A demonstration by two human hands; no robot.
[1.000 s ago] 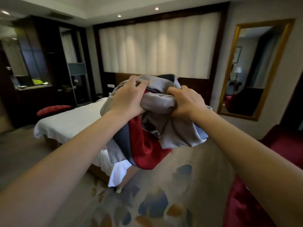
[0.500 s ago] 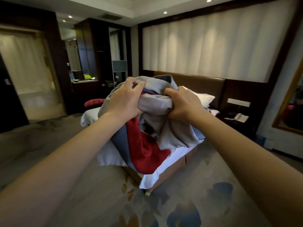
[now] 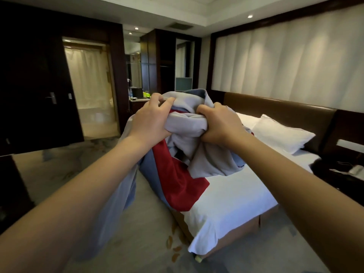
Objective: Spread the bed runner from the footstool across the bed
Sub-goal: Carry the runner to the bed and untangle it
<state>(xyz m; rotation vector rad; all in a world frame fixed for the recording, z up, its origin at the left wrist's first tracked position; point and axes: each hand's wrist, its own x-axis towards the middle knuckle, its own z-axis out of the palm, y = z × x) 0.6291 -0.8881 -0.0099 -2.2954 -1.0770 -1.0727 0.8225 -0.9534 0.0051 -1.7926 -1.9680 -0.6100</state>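
Observation:
The bed runner (image 3: 177, 174), a bunched cloth of grey, blue and red, hangs in the air in front of me at arm's length. My left hand (image 3: 149, 123) grips its upper left folds and my right hand (image 3: 218, 125) grips the upper right; both are closed tight on the fabric. A loose grey-blue tail droops under my left forearm. Below and behind the bundle lies the bed (image 3: 232, 196) with a white sheet, its near corner toward me. The footstool is out of view.
Two white pillows (image 3: 281, 134) lean on a brown headboard (image 3: 275, 107) at the right. A dark nightstand (image 3: 346, 174) with a phone stands far right. Patterned carpet (image 3: 65, 170) lies left of the bed, with dark doors and a lit curtained doorway (image 3: 88, 87) behind.
My view has swung left across the room; the mirror has left the frame and the bed now lies right of and below the bundle. Both hands keep the same grip, and a tail of cloth has dropped loose.

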